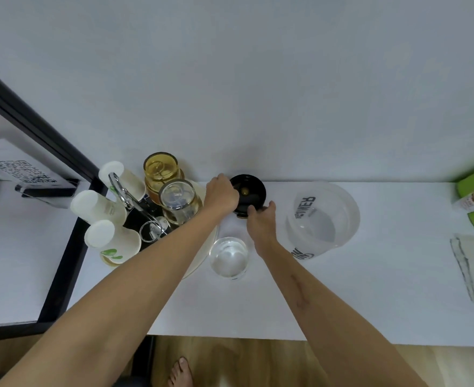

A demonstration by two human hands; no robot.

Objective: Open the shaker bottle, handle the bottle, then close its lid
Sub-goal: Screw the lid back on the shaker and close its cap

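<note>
White counter bears open, clear shaker bottle (pixel 323 219); hands hold black lid (pixel 248 191).

A plain pale wall (pixel 230 79) rises directly behind the white table (pixel 369 289), a black-framed white side table (pixel 12 261) butts against the white table's left end, and light wooden floor (pixel 258 364) shows below its near edge.

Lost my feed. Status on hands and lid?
Left hand and right hand both on black lid, off the open shaker bottle. Glass of water beside right wrist.
</note>
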